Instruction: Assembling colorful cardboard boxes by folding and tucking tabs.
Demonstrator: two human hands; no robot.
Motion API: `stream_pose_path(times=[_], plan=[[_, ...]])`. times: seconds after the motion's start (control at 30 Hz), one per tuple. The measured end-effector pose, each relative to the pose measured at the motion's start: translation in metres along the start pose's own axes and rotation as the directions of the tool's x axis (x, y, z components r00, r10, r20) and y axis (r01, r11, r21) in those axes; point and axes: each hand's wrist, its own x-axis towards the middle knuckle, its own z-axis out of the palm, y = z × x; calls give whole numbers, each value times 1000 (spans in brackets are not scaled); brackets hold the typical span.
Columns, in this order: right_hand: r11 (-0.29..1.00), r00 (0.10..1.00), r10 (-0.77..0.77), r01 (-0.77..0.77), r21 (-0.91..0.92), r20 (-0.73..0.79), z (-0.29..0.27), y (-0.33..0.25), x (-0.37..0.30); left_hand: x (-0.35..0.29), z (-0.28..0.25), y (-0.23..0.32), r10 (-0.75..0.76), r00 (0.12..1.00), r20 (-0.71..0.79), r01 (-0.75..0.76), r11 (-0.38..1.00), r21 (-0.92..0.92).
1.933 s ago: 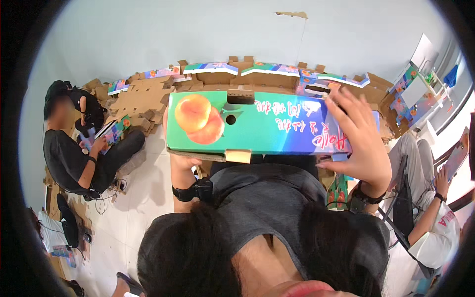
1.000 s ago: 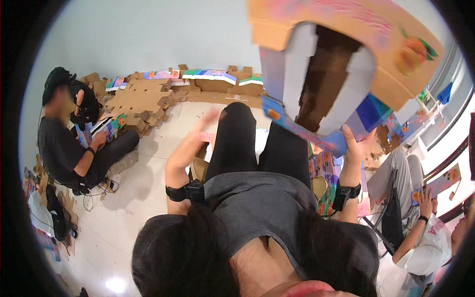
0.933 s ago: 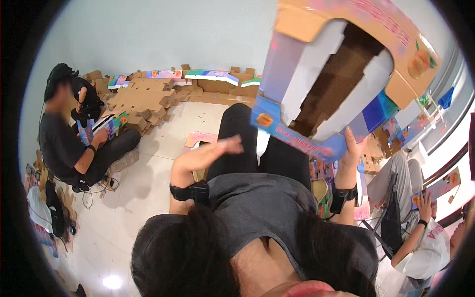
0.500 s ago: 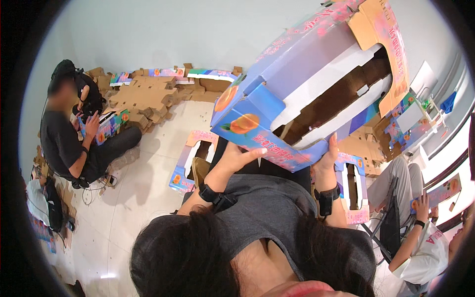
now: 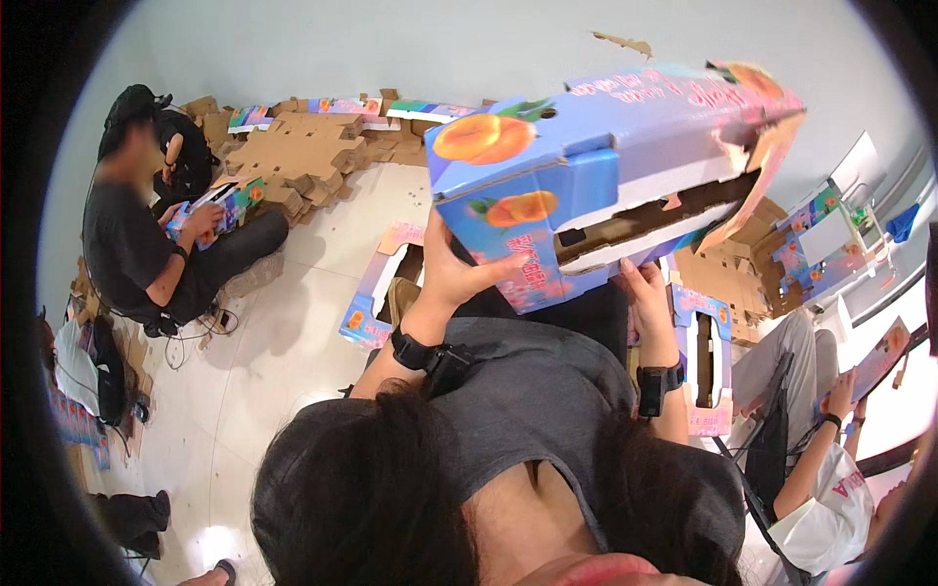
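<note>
A blue and purple cardboard fruit box, printed with orange fruit and pink blossoms, is held up in front of me, tilted with its long cut-out opening toward me. My left hand grips its near left corner, thumb along the printed end and the other fingers hidden behind. Fingertips of my right hand pinch the lower edge beside the opening. A ragged brown cardboard scrap shows against the wall beyond the box; whether it touches anything I cannot tell.
Similar boxes stand by my knees, one at left and one at right. Flattened brown cardboard is piled along the wall. A seated person at left and another at right handle printed cardboard. Someone's legs show lower left.
The box has tipped, showing more of its printed side and less of its opening. The brown scrap has come into view above it. My right hand now pinches the edge; legs appear at lower left.
</note>
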Motion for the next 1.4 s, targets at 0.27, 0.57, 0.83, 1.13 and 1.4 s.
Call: stream_pose_path(times=[0.27,0.57,0.83,1.13,1.4], plan=[[920,876,391,-381,-93,282,-19,-1,-21,5,0,5,141,989,44,-147,943,299],[815,576,547,-200,-544,608,-39,-65,-51,19,-22,13,44,980,192,-78,982,173],[578,613,-789,718,-387,-42,-58,-155,-119,30,-41,13,-155,957,245,153,988,28],[-149,644,-683,339,-929,344,-32,-170,-92,21,-57,9,-356,880,313,365,930,33],[-114,599,-734,355,-928,320,-28,-164,-84,36,-12,102,688,694,212,-651,475,592]])
